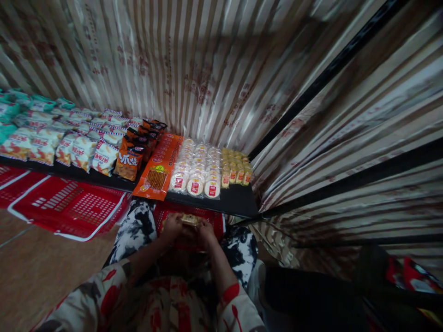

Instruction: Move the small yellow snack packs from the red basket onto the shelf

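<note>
Between my knees, my left hand point(173, 226) and my right hand point(206, 232) are closed on opposite ends of a small yellowish wrapped snack pack point(190, 219). The pack is held level, just above a red plastic basket point(217, 223). What lies inside the basket is mostly hidden by my hands and shadow. On the black shelf ahead, similar small yellow-wrapped packs point(236, 169) stand in rows at the right end. Beside them are rows of round white crackers in clear wrappers point(195, 182).
A flat orange snack bag point(157, 170) overhangs the black shelf's edge point(238, 200). Brown-orange bags point(128, 159), white snack bags point(81, 150) and green bags point(10, 110) fill the left. Red baskets point(74, 203) sit below. Black poles point(311, 97) and striped curtain point(194, 60) bound the right and back.
</note>
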